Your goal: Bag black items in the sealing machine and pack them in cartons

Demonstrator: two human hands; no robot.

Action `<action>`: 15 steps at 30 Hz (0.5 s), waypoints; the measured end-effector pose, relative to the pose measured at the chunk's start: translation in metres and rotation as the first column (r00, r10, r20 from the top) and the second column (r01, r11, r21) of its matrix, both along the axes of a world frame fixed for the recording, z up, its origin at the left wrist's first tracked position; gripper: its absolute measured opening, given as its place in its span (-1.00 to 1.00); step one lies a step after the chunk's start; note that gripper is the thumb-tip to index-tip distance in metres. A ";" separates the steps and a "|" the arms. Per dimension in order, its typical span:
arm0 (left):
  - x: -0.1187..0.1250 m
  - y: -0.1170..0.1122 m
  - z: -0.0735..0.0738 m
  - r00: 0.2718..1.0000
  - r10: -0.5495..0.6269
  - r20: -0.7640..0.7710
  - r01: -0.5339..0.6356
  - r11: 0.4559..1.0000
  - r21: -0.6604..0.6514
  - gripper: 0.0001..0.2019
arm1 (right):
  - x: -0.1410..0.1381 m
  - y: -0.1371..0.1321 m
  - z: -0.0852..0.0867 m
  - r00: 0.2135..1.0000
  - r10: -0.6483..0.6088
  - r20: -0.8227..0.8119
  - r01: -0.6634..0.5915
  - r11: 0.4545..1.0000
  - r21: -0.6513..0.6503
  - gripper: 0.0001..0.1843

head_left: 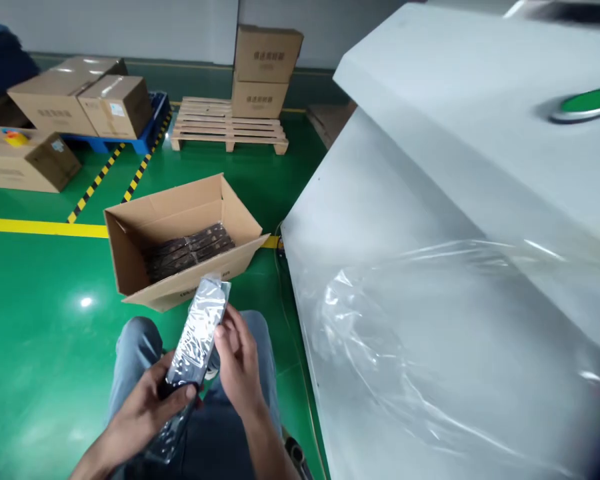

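Sitting in blue jeans (137, 343), holding the low end of a long, flat, dark pack in shiny clear plastic (197, 343) with the left hand (147, 403), closed with the thumb on top. Touching the pack's right edge near its top with the right hand (243, 363), half curled; cannot tell how tightly. Holding the pack at a slant above the lap. Facing an open brown cardboard box (127, 257) on the shiny green floor (40, 327), just past the knees, with dark flat packs (193, 250) inside. Near on the right, seeing a big smooth white panel (340, 200) with a round green button (590, 100) up high. Farther off, seeing two stacked brown boxes (267, 57) on a pale wooden pallet (203, 123).
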State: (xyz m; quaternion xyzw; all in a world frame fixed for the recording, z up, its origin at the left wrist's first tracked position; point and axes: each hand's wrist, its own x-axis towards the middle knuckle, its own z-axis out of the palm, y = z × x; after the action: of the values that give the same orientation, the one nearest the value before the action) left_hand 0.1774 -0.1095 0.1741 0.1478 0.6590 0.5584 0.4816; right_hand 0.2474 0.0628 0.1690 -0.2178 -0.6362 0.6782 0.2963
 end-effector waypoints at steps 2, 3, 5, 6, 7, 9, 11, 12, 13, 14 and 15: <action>0.006 -0.004 0.009 0.994 -0.035 -0.101 0.034 0.999 -0.008 -0.48 | 0.010 -0.002 0.007 1.000 -0.006 -0.017 0.006 1.000 -0.011 -0.48; 0.009 -0.006 0.012 0.990 -0.053 -0.127 0.052 0.999 -0.017 -0.48 | 0.013 -0.003 0.010 1.000 -0.006 -0.025 0.006 1.000 -0.013 -0.47; 0.014 -0.011 0.015 0.984 -0.085 -0.159 0.080 0.996 -0.035 -0.47 | 0.019 -0.004 0.016 0.999 -0.006 -0.039 0.006 1.000 -0.017 -0.50; 0.016 -0.013 0.015 0.980 -0.100 -0.169 0.095 0.995 -0.041 -0.46 | 0.021 -0.003 0.018 0.999 -0.003 -0.049 0.002 1.000 -0.018 -0.53; 0.018 -0.015 0.015 0.978 -0.112 -0.177 0.105 0.993 -0.046 -0.46 | 0.023 -0.003 0.021 0.998 -0.003 -0.061 0.002 1.000 -0.017 -0.54; 0.019 -0.018 0.013 0.971 -0.131 -0.201 0.122 0.991 -0.058 -0.45 | 0.027 0.000 0.024 0.998 -0.015 -0.066 0.015 1.000 -0.009 -0.53; 0.017 -0.022 0.011 0.954 -0.161 -0.251 0.143 0.986 -0.087 -0.47 | 0.032 0.006 0.027 0.998 -0.056 -0.038 0.057 0.998 0.024 -0.54; 0.016 -0.023 0.009 0.942 -0.176 -0.285 0.152 0.983 -0.104 -0.48 | 0.035 0.009 0.029 0.996 -0.081 -0.023 0.082 0.995 0.048 -0.59; 0.014 -0.024 0.007 0.929 -0.190 -0.319 0.161 0.980 -0.116 -0.49 | 0.037 0.013 0.031 0.995 -0.103 -0.014 0.104 0.992 0.076 -0.67; 0.012 -0.026 0.005 0.916 -0.199 -0.349 0.163 0.978 -0.128 -0.50 | 0.038 0.016 0.034 0.993 -0.120 -0.009 0.120 0.987 0.108 -0.73; 0.011 -0.027 0.003 0.906 -0.198 -0.374 0.156 0.978 -0.141 -0.51 | 0.040 0.019 0.036 0.990 -0.138 -0.008 0.138 0.980 0.145 -0.77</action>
State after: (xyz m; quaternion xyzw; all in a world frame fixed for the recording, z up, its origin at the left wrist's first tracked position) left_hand 0.1888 -0.1361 0.1772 0.2877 0.7540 0.4358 0.3985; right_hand 0.2871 0.0820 0.2050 -0.2400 -0.6677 0.6075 0.3570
